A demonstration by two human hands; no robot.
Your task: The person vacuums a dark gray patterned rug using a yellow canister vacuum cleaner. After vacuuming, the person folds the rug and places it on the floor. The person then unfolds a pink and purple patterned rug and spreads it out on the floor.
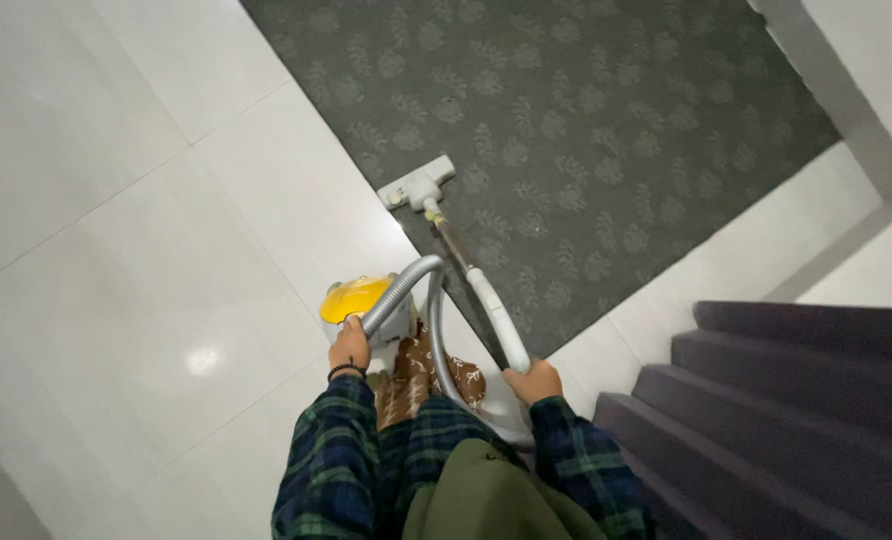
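while the right hand (532, 381) wraps the wand (496, 318) and the left hand (350, 345) clasps the canister (358, 297), vacuuming the rug (586, 130) is underway, probably needing a steady push.

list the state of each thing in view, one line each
left hand: closed on the vacuum cleaner body, carrying it
right hand: closed on the wand handle
vacuum cleaner body: yellow-topped, held over white tiles
hose: looped, bent
wand: tilted forward
floor head: resting at carpet edge
grey carpet: lying flat
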